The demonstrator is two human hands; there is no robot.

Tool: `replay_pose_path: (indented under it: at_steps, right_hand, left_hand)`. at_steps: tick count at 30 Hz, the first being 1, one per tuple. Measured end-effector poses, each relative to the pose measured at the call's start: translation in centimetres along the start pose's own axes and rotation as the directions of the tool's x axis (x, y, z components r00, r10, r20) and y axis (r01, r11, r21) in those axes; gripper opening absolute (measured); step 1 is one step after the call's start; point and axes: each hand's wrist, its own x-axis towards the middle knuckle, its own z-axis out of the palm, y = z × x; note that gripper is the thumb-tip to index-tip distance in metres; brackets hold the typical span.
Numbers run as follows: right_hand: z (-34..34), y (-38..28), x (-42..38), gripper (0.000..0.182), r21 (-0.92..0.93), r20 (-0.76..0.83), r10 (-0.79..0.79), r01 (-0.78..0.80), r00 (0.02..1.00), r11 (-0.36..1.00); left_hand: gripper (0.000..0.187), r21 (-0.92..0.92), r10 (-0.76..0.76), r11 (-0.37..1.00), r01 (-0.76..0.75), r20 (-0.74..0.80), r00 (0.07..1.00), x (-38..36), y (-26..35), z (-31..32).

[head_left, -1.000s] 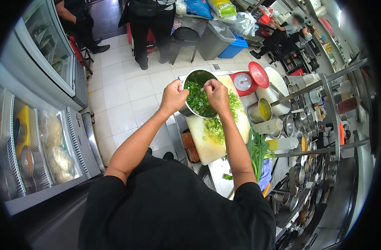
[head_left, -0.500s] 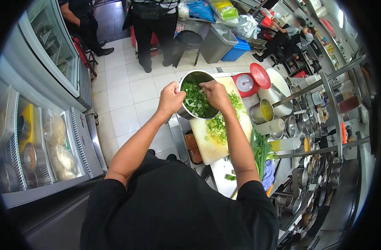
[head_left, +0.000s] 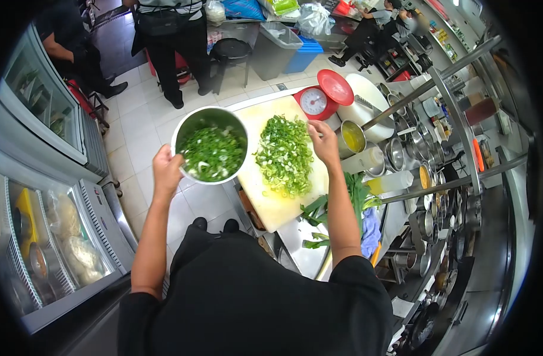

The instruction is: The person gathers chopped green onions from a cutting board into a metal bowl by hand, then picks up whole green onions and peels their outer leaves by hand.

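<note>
My left hand (head_left: 167, 172) grips the near left rim of a round metal pot (head_left: 211, 117), tilted so that its inside faces me. Chopped green onions (head_left: 215, 153) fill its lower part. Beside the pot, a pile of sliced green onions (head_left: 285, 155) covers the middle of a pale cutting board (head_left: 272, 212). My right hand (head_left: 323, 141) hovers at the board's right edge, its fingers loosely bent and apart, holding nothing that I can see.
A red dial scale (head_left: 329, 101) stands past the board. To the right are a pot of yellow liquid (head_left: 352, 137), bottles and metal bowls. Leafy greens (head_left: 355, 194) and a purple cloth (head_left: 371, 231) lie near my right arm. Other people stand or sit further back.
The pot has moved left, off the board, with my left hand on its rim. My right hand has come out of the pot and moved right. More sliced onions show on the board.
</note>
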Motion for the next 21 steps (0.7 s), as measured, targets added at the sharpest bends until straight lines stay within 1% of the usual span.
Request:
replay_pose_path:
  at_steps: [1, 2, 3, 5, 6, 8, 9, 10, 11, 12, 13, 14, 15, 16, 18, 19, 20, 21]
  right_hand:
    - [-0.7, 3.0, -0.5, 0.027, -0.094, -0.055, 0.011, -0.016, 0.998, 0.995]
    - [-1.1, 5.6, -1.3, 0.031, -0.184, -0.107, 0.021, -0.041, 0.994, 0.982]
    - [-1.0, 7.9, -1.9, 0.031, -0.179, -0.103, 0.024, -0.043, 0.994, 0.983]
    - [-0.2, 11.4, -3.2, 0.046, -0.251, -0.165, 0.121, -0.161, 0.979, 0.954]
    - [0.5, 12.4, -3.3, 0.046, -0.242, -0.163, 0.119, -0.157, 0.979, 0.957]
    - [2.2, 13.6, -3.5, 0.055, -0.353, -0.102, 0.094, -0.125, 0.99, 0.927]
    - [2.5, 12.7, -2.9, 0.057, -0.269, -0.082, 0.098, -0.117, 0.992, 0.956]
    - [3.6, 12.4, -2.4, 0.057, -0.259, -0.084, 0.108, -0.127, 0.991, 0.957]
    - [4.6, 12.2, -1.3, 0.056, -0.23, -0.085, 0.072, -0.09, 0.994, 0.969]
    - [5.1, 12.2, 0.1, 0.056, -0.205, -0.089, 0.033, -0.051, 0.995, 0.977]
    - [5.4, 12.2, 1.5, 0.056, -0.204, -0.099, 0.039, -0.058, 0.994, 0.977]
    - [5.6, 12.3, 2.9, 0.057, -0.183, 0.086, 0.01, 0.006, 0.996, 0.983]
    - [5.5, 12.2, 3.3, 0.057, -0.148, 0.273, -0.024, 0.067, 0.962, 0.987]
    - [5.1, 11.2, 3.1, 0.057, -0.144, 0.276, -0.021, 0.063, 0.961, 0.988]
    - [4.0, 8.9, 2.9, 0.059, 0.007, 0.455, 0.03, -0.037, 0.89, 0.999]
    - [3.5, 7.9, 2.0, 0.061, 0.011, 0.487, 0.031, -0.042, 0.873, 0.999]
    - [3.5, 6.9, 0.8, 0.061, 0.017, 0.494, 0.025, -0.039, 0.869, 0.999]
    - [3.5, 6.2, -0.1, 0.066, -0.058, 0.492, -0.026, 0.062, 0.87, 0.996]
  left_hand:
    - [0.007, 0.002, -0.001, 1.0, 0.001, 0.0, 1.0, -0.2, -0.3, -1.2]
    - [0.008, 0.005, -0.036, 0.999, 0.036, -0.002, 0.999, -0.5, -0.8, -2.6]
    - [0.009, 0.006, -0.067, 0.998, 0.067, -0.009, 0.998, -0.9, -1.1, -3.5]
    - [0.01, 0.016, -0.068, 0.997, 0.069, -0.046, 0.997, -1.7, -1.1, -3.9]
    - [0.012, 0.016, -0.063, 0.998, 0.065, -0.074, 0.995, -1.8, -1.1, -4.1]
    - [0.012, 0.036, -0.04, 0.998, 0.044, -0.11, 0.993, -1.9, -1.6, -4.0]
    - [0.013, 0.056, -0.029, 0.998, 0.037, -0.132, 0.991, -2.0, -1.5, -3.8]
    - [0.013, 0.081, -0.023, 0.996, 0.036, -0.15, 0.988, -2.3, -1.4, -3.7]
    - [0.013, 0.093, -0.022, 0.995, 0.035, -0.143, 0.99, -2.2, -1.4, -3.5]
    - [0.013, 0.075, -0.017, 0.997, 0.027, -0.139, 0.99, -2.0, -1.5, -3.3]
    - [0.013, 0.054, -0.013, 0.998, 0.02, -0.135, 0.991, -1.8, -1.6, -2.9]
    - [0.013, 0.057, -0.013, 0.998, 0.021, -0.128, 0.992, -1.7, -1.5, -2.4]
    - [0.012, 0.056, -0.015, 0.998, 0.022, -0.122, 0.992, -1.5, -1.2, -1.8]
    - [0.011, 0.057, -0.018, 0.998, 0.025, -0.12, 0.993, -1.5, -0.9, -1.4]
    - [0.009, 0.066, -0.021, 0.997, 0.029, -0.12, 0.993, -1.4, -0.3, -0.2]
    - [0.008, 0.069, -0.018, 0.997, 0.027, -0.12, 0.993, -1.3, -0.1, 0.4]
    - [0.008, 0.073, -0.018, 0.997, 0.028, -0.13, 0.991, -1.2, 0.0, 0.9]
    - [0.007, 0.064, -0.005, 0.998, 0.012, -0.107, 0.994, -0.8, 0.1, 1.5]
